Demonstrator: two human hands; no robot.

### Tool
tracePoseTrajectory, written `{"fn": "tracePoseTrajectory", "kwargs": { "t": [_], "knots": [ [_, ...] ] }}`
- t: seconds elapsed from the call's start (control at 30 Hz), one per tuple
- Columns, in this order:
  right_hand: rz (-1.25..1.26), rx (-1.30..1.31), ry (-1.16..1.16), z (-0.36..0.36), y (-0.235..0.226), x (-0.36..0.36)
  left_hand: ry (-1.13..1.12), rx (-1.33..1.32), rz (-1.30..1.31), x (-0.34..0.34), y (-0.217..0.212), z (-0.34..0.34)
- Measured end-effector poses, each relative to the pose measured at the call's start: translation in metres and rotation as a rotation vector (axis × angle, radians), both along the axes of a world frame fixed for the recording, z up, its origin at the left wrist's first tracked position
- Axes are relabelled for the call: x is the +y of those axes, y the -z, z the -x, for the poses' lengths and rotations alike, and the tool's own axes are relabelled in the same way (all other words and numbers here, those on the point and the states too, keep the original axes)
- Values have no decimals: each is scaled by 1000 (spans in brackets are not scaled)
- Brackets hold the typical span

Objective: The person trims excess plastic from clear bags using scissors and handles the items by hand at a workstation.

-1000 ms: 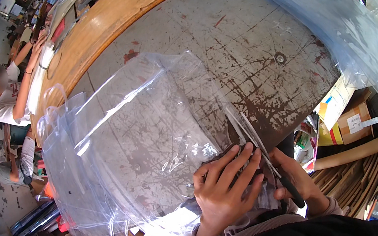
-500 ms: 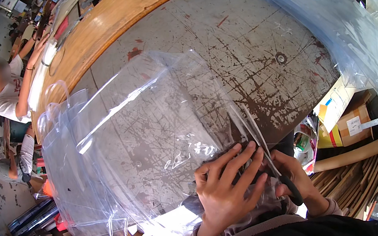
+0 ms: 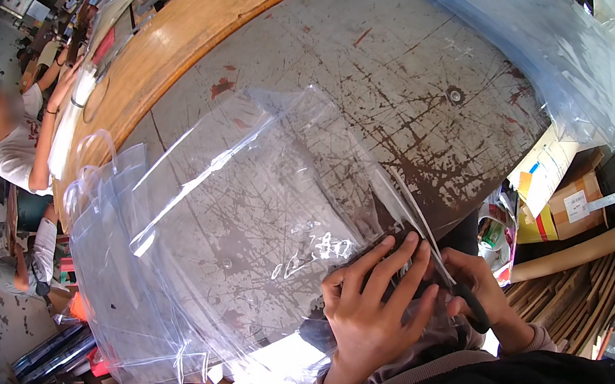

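Note:
A clear plastic bag (image 3: 244, 193) lies across the scratched table, its right edge near my hands. My left hand (image 3: 376, 305) rests on the lower right part of this plastic, fingers spread and pointing away from me. Just right of it, my right hand (image 3: 484, 281) grips a pair of scissors (image 3: 471, 309) by the black handles. The long blades point away and slightly left, along the plastic's right edge; whether they are apart is unclear. More clear bags (image 3: 104, 238) with loop handles lie at the table's left side, partly under the same plastic.
The metal table (image 3: 397, 43) has a wooden board (image 3: 181, 40) along its far left edge. A stack of clear bags (image 3: 531, 39) hangs over the far right edge. Cardboard boxes (image 3: 572, 208) stand right of the table. Several people sit at the left and lower left.
Both hands and the scissors stay nearly in place. The glare and folds on the plastic beside my left hand have shifted slightly.

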State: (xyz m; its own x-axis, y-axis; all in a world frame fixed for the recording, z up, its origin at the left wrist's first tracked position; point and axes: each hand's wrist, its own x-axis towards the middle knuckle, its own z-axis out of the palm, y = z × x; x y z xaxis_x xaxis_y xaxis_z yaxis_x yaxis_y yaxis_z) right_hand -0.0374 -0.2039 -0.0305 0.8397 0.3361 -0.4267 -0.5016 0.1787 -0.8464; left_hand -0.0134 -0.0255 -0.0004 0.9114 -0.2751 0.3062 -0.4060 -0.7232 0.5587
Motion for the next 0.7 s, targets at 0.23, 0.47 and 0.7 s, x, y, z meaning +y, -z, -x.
{"fn": "tracePoseTrajectory", "kwargs": {
  "t": [0.23, 0.47, 0.7],
  "knots": [
    [-24, -19, 31, -3, -9, 5, -3, 15, 11, 1, 2, 1],
    [532, -408, 346, -10, -21, -31, 9, 11, -166, -5, -1, 2],
    [1290, -849, 280, -59, -50, -21, 30, -31, -70, 0, 10, 3]
  ]
}}
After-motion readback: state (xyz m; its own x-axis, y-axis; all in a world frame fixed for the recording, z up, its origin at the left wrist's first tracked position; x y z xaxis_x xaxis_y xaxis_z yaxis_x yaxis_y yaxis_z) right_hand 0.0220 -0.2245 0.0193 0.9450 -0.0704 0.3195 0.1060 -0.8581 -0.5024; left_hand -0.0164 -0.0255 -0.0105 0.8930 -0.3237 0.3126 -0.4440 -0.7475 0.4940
